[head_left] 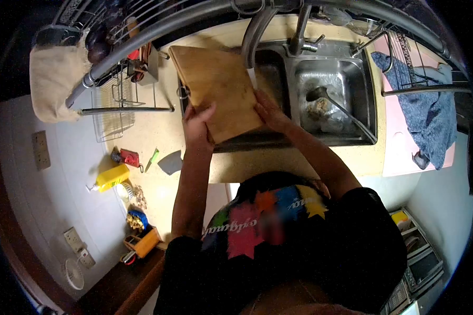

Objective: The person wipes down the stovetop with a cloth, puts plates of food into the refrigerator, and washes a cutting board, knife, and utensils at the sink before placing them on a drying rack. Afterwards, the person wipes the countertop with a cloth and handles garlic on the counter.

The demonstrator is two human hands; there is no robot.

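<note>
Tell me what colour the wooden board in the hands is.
The wooden board is light golden brown, best seen in the head view.

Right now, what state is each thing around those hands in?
Wooden board: tilted, held by left hand and right hand
Curved spout: above the sink; running or not, I cannot tell
Right basin: wet, with bits at the bottom
Ladle: resting in it
Blue cloth: draped, rumpled
Yellow bottle: pump fitted

White wall [52, 189] with sockets [41, 150] at left — a cream worktop [157, 136] around a steel double sink [370, 79], wire racks [113, 113] above, dark wood [105, 286] below — edges deep in shadow.
</note>
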